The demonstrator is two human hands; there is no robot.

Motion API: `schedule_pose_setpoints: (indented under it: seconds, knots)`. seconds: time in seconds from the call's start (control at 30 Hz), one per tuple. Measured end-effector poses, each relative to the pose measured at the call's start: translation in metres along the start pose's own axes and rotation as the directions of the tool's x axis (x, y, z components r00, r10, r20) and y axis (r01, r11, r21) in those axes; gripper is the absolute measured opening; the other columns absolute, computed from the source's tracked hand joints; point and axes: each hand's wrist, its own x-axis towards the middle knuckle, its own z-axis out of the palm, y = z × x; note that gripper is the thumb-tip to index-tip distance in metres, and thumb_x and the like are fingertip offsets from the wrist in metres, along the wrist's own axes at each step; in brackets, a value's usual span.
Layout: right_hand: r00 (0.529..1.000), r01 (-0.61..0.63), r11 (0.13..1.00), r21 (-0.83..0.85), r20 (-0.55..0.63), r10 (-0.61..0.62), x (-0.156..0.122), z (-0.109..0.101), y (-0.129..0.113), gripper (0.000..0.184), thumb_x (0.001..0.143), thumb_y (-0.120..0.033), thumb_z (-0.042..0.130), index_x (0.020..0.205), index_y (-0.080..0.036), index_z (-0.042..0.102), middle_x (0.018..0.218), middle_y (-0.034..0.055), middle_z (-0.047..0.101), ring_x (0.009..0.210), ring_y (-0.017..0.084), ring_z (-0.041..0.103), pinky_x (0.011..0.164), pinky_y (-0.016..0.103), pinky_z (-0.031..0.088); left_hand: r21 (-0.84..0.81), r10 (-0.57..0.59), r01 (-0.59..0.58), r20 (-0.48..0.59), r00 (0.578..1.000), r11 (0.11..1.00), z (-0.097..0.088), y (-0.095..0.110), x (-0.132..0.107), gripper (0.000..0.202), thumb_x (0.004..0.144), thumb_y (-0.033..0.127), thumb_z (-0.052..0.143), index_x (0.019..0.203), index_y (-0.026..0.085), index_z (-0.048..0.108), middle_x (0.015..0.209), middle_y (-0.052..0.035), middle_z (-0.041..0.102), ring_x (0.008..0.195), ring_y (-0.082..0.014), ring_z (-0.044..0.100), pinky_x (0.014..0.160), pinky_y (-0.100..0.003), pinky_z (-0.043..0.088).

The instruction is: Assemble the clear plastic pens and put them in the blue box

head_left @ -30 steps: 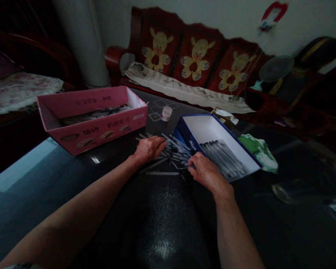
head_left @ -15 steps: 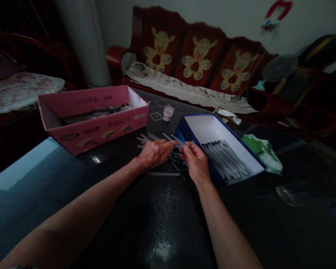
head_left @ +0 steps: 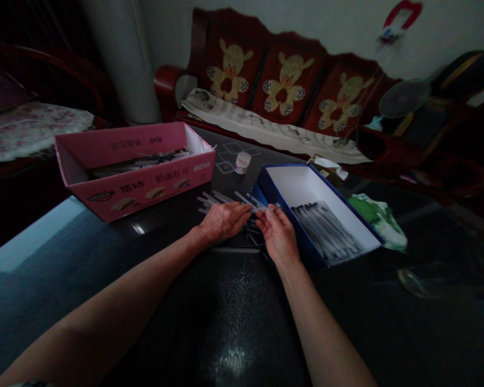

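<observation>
My left hand (head_left: 223,221) and my right hand (head_left: 278,234) meet over a loose pile of grey pens (head_left: 220,199) on the dark table (head_left: 234,317). Both pinch one thin pen (head_left: 257,209) between their fingertips, held level just above the pile. To the right stands a blue box with a white inside (head_left: 306,185), with a neat row of pens (head_left: 326,228) lying in it. A pink cardboard box (head_left: 145,180) with more pens in it stands to the left.
A small white jar (head_left: 242,162) stands behind the pile. A green and white cloth (head_left: 377,217) lies right of the blue box. A red wooden bench with rabbit cushions (head_left: 286,80) runs along the wall, a newspaper (head_left: 266,129) on its seat.
My right hand came away from the blue box's edge and moved left to my left hand. Both hands lifted off the pile and now hold one pen between them.
</observation>
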Motion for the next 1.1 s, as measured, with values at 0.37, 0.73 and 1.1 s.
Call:
schedule_pose_setpoints:
  seconds: [0.37, 0.73, 1.1]
  knots:
    - [0.992, 0.08, 0.974, -0.213, 0.117, -0.056, -0.003, 0.0, 0.006, 0.028, 0.068, -0.033, 0.074, 0.09, -0.02, 0.061, 0.087, -0.0008, 0.068, 0.079, 0.013, 0.065, 0.066, 0.024, 0.053, -0.059, 0.022, -0.019, 0.064, 0.998, 0.998, -0.002, 0.0, 0.001, 0.034, 0.097, 0.031, 0.038, 0.097, 0.012, 0.066, 0.08, -0.0073, 0.063, 0.071, -0.0141, 0.061, 0.061, -0.025, 0.05]
    - [0.986, 0.104, 0.947, -0.303, 0.155, -0.058, -0.002, -0.003, 0.003, 0.027, 0.068, -0.033, 0.075, 0.091, -0.02, 0.068, 0.079, -0.0025, 0.068, 0.07, 0.01, 0.063, 0.07, 0.025, 0.053, 0.001, 0.106, -0.107, 0.151, 0.983, 0.994, -0.005, 0.0, 0.004, 0.039, 0.098, 0.025, 0.031, 0.077, 0.013, 0.062, 0.073, -0.0057, 0.06, 0.073, -0.0148, 0.057, 0.06, -0.024, 0.047]
    - [0.995, 0.036, 0.946, -0.323, 0.101, -0.004, -0.005, 0.004, -0.008, 0.025, 0.059, -0.03, 0.077, 0.078, -0.017, 0.067, 0.068, -0.0035, 0.062, 0.059, 0.01, 0.057, 0.062, 0.027, 0.053, 0.109, 0.039, -0.052, 0.111, 0.993, 0.993, -0.004, 0.009, 0.001, 0.038, 0.097, 0.029, 0.034, 0.078, 0.014, 0.063, 0.075, -0.0056, 0.058, 0.059, -0.0124, 0.054, 0.044, -0.023, 0.038]
